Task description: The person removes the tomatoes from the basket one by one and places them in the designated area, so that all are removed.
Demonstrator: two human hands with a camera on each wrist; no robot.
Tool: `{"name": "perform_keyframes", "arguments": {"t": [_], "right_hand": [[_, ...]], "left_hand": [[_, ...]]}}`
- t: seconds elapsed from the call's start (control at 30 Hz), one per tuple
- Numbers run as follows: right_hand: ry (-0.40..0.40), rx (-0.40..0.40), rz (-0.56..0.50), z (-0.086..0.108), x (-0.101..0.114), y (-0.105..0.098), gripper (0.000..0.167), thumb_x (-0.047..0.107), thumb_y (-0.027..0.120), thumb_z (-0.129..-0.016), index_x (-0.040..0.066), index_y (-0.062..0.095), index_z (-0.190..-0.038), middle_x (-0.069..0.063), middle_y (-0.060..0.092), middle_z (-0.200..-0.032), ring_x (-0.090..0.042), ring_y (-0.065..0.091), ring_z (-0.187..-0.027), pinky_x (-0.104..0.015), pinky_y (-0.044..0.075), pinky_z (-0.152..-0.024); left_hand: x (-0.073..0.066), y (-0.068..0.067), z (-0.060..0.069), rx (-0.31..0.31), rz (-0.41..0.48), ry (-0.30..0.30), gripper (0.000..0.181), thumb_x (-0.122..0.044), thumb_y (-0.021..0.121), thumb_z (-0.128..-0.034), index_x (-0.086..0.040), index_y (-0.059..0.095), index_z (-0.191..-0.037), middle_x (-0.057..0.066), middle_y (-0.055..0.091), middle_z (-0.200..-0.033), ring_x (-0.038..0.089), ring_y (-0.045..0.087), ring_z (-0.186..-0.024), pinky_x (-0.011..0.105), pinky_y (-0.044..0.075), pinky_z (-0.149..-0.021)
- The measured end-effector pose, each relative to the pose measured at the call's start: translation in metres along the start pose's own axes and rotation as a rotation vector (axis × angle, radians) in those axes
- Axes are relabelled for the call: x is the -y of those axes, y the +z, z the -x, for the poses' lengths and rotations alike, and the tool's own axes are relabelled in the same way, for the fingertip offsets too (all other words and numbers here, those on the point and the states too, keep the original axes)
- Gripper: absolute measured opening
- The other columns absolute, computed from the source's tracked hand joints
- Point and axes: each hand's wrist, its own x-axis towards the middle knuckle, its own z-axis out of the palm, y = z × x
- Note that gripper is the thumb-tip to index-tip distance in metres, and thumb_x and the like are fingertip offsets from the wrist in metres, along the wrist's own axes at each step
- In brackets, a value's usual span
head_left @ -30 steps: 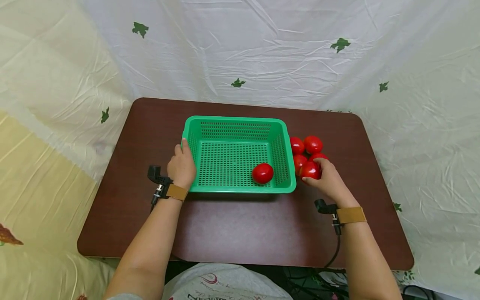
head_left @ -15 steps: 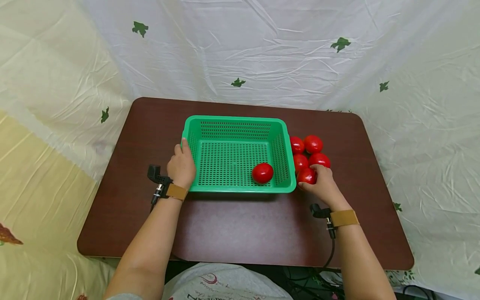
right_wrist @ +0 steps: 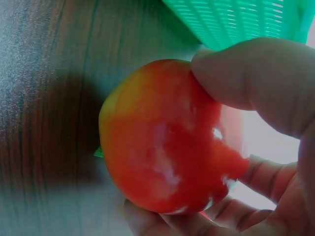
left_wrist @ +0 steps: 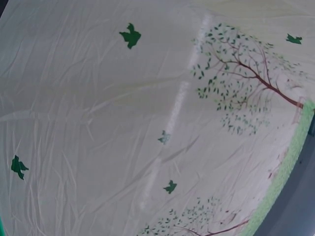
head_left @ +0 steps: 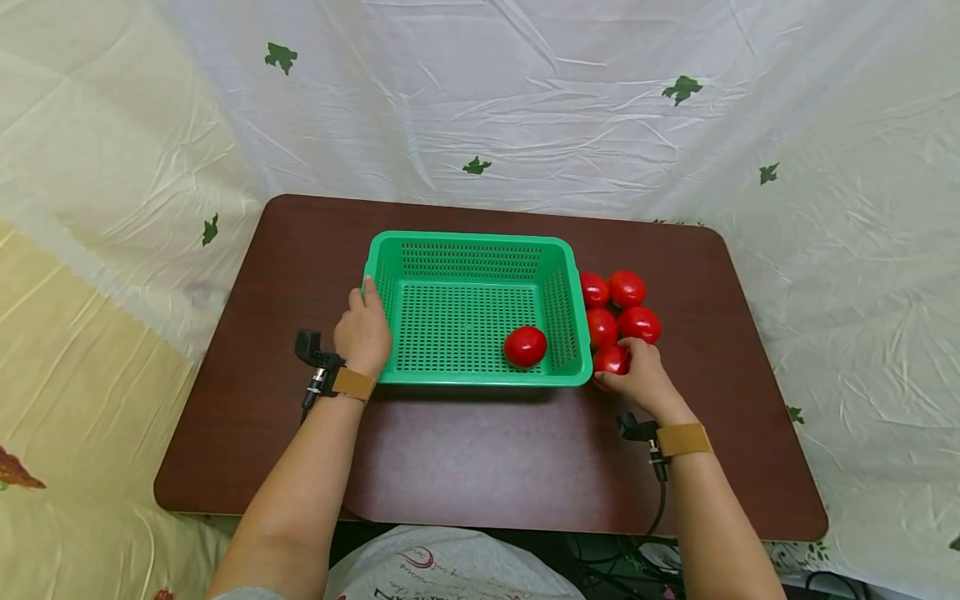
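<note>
A green plastic basket (head_left: 472, 378) stands on the table with one red tomato (head_left: 525, 347) in its near right part. My left hand (head_left: 363, 337) rests at the basket's left rim; its thumb is hidden, and the left wrist view does not show the hand. Just outside the near right corner, my right hand (head_left: 643, 379) grips another tomato (head_left: 611, 360). The right wrist view shows this tomato (right_wrist: 162, 137) between thumb (right_wrist: 246, 71) and fingers, yellowish on one side.
Several more tomatoes lie beside the basket's right wall, such as one at the back (head_left: 627, 288) and one nearer (head_left: 639, 324). The brown table (head_left: 487, 458) has rounded corners. Printed cloth (head_left: 480, 100) hangs behind it. A cable (head_left: 658, 508) trails from the right wrist camera.
My right hand has drawn a tomato away from the cluster, toward me and slightly left, to the basket's near right corner. The left hand and the basket have stayed still.
</note>
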Motion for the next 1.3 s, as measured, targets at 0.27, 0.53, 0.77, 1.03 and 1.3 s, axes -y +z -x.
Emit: {"name": "perform_keyframes", "arguments": {"t": [0.27, 0.53, 0.77, 1.03, 1.3], "right_hand": [[0.026, 0.004, -0.007, -0.003, -0.005, 0.004, 0.07, 0.02, 0.071, -0.089, -0.017, 0.036, -0.138, -0.038, 0.04, -0.132, -0.05, 0.041, -0.119, -0.062, 0.051, -0.094], [0.025, 0.019, -0.023, -0.002, -0.006, 0.002, 0.069, 0.022, 0.068, -0.093, -0.016, 0.034, -0.139, -0.035, 0.045, -0.133, -0.048, 0.047, -0.117, -0.06, 0.051, -0.096], [0.02, 0.028, -0.021, -0.001, -0.008, 0.001, 0.068, 0.023, 0.066, -0.094, -0.016, 0.034, -0.14, -0.036, 0.045, -0.134, -0.048, 0.048, -0.118, -0.061, 0.048, -0.1], [0.023, 0.016, 0.006, 0.0, -0.01, 0.003, 0.074, 0.026, 0.068, -0.093, -0.015, 0.033, -0.144, -0.037, 0.044, -0.138, -0.05, 0.047, -0.122, -0.063, 0.046, -0.102], [-0.001, 0.011, -0.012, 0.001, -0.012, 0.003, 0.076, 0.026, 0.068, -0.094, -0.015, 0.031, -0.147, -0.037, 0.042, -0.143, -0.05, 0.046, -0.125, -0.064, 0.044, -0.105]], "left_hand": [[0.0, 0.001, 0.0, -0.006, 0.004, 0.01, 0.067, 0.001, 0.045, -0.1019, -0.008, 0.016, -0.162, 0.026, 0.041, -0.15, 0.036, 0.056, -0.073, 0.044, 0.048, -0.061], [-0.001, 0.0, 0.0, 0.002, -0.007, 0.004, 0.068, 0.001, 0.045, -0.1017, -0.009, 0.015, -0.162, 0.026, 0.041, -0.149, 0.035, 0.055, -0.072, 0.043, 0.047, -0.061], [-0.001, -0.001, 0.0, 0.015, -0.022, 0.003, 0.068, 0.001, 0.043, -0.1021, -0.009, 0.013, -0.162, 0.026, 0.04, -0.15, 0.033, 0.053, -0.07, 0.04, 0.044, -0.059], [0.0, 0.0, -0.001, 0.012, -0.014, 0.005, 0.067, 0.0, 0.043, -0.1024, -0.009, 0.014, -0.162, 0.026, 0.04, -0.15, 0.033, 0.053, -0.071, 0.041, 0.044, -0.058], [0.0, 0.0, -0.002, 0.017, -0.015, -0.004, 0.068, -0.001, 0.044, -0.1022, -0.009, 0.014, -0.162, 0.026, 0.039, -0.151, 0.035, 0.055, -0.073, 0.043, 0.046, -0.06]]}}
